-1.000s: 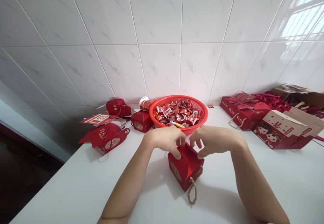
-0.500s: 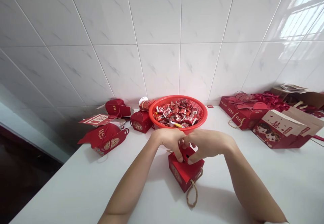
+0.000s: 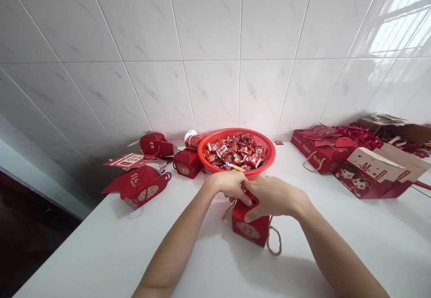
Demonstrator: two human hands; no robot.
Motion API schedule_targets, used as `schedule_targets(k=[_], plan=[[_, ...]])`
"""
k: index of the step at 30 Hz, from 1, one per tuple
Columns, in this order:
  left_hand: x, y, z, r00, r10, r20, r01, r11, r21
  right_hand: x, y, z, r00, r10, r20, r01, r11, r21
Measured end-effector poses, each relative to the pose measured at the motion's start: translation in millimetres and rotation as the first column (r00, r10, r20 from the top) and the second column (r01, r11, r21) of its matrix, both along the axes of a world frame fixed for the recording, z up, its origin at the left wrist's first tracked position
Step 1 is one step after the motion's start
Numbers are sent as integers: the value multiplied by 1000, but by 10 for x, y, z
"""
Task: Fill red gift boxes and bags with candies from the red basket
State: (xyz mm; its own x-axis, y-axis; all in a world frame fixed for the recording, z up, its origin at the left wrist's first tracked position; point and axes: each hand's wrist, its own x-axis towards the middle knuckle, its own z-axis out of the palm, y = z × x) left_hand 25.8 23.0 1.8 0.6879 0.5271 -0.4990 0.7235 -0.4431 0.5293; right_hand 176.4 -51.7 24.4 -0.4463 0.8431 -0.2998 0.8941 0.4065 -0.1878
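Pressing is best kept light while the small, boxy red cardboard carton (image 3: 258,234) is grasped atop by left hand (image 3: 230,185) and right hand (image 3: 274,195).

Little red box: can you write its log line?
left hand: on red box | right hand: on same box | rope loop: beside it | red basket: behind, holding wrapped candies

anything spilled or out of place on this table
Nothing looks spilled: the wrapped sweets sit inside the red basket. One small oddity: a little red square lies alone by the wall, right of the basket.
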Motion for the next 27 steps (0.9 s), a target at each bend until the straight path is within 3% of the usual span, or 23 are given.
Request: schedule_targets(k=[3,13,17,22,27], plan=[[66,-44,-19,995,96,3,-96,995,-16,19,-37,-47,999,0,52,-2,999,47],[212,-102,-105,964,234,124,-241,969,48,279,-51,-82,989,-120,87,113,991,76],[264,-112,-160,953,235,194,-250,967,57,339,-75,-70,985,-150,82,145,987,67],[307,-126,-222,947,205,246,-247,957,155,189,-108,-130,980,-173,101,159,978,133],[280,-125,-219,938,152,313,-198,972,123,170,-62,-145,962,-206,177,180,972,153]])
